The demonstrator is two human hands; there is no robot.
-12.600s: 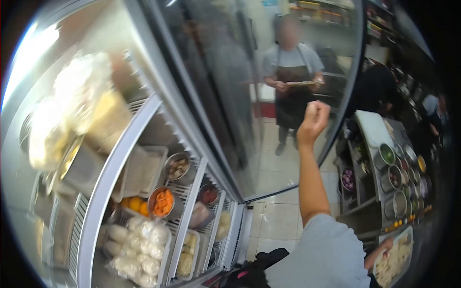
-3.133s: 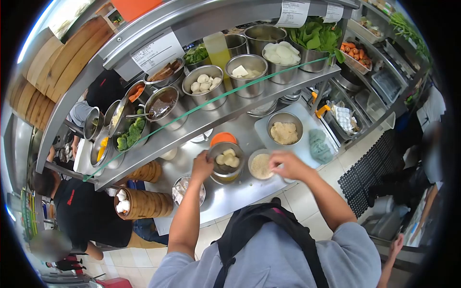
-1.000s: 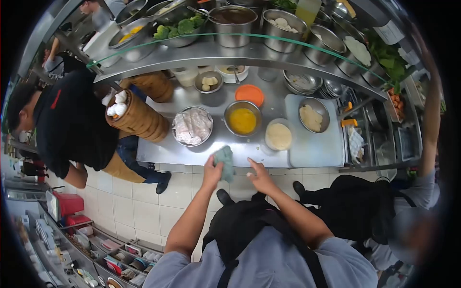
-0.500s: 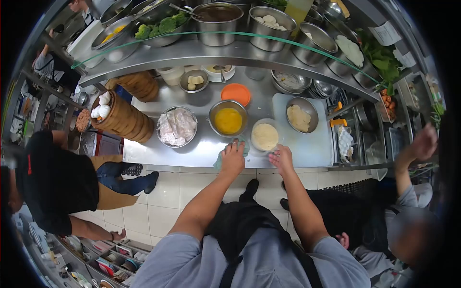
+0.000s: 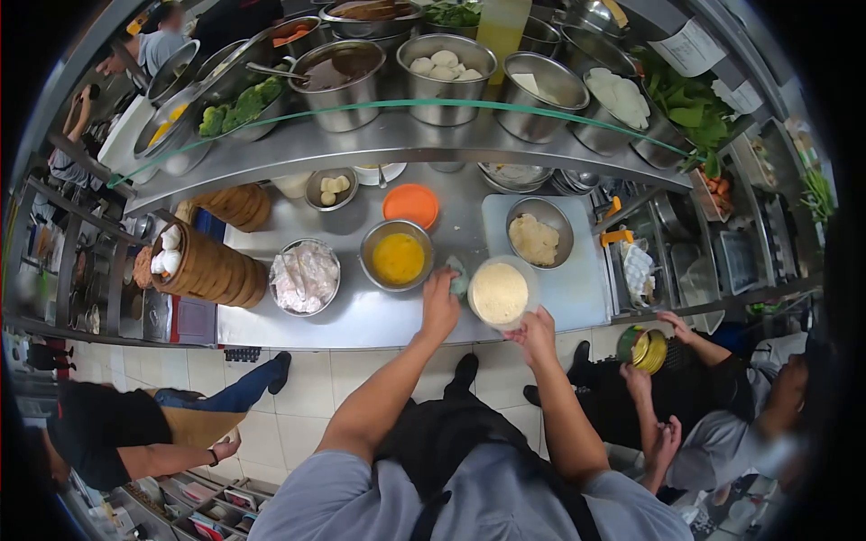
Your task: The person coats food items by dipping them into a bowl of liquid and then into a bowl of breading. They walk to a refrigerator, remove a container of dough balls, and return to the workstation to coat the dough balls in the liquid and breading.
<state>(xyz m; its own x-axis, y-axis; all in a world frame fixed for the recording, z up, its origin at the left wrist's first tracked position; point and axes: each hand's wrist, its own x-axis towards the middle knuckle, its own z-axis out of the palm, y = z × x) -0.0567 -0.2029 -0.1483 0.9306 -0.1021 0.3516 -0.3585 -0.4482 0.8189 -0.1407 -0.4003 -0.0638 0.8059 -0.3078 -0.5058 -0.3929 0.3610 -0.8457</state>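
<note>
My right hand [image 5: 534, 335] grips the near rim of a round tub of pale yellow crumbs [image 5: 501, 294], which looks lifted or tilted slightly. To its left, my left hand [image 5: 441, 302] has its fingers closed on a green cloth [image 5: 458, 278] beside the tub. Just behind that hand sits a metal bowl of beaten egg [image 5: 398, 259]. A bowl of white floured pieces [image 5: 305, 278] stands farther left. On the white cutting board [image 5: 577, 298] rests a bowl of pale flat pieces [image 5: 539, 233].
An orange lid [image 5: 411, 206] lies behind the egg bowl. Stacked bamboo steamers [image 5: 221, 270] stand at left. Overhead runs a shelf [image 5: 388, 155] with several food containers. A co-worker at right holds a green and gold tin [image 5: 642, 350]; another person [image 5: 117, 424] stands at left.
The tub of crumbs is nearer and looks larger, with my right hand now on its rim. My left hand moved the cloth rightward, up against the tub. The right co-worker now holds a tin.
</note>
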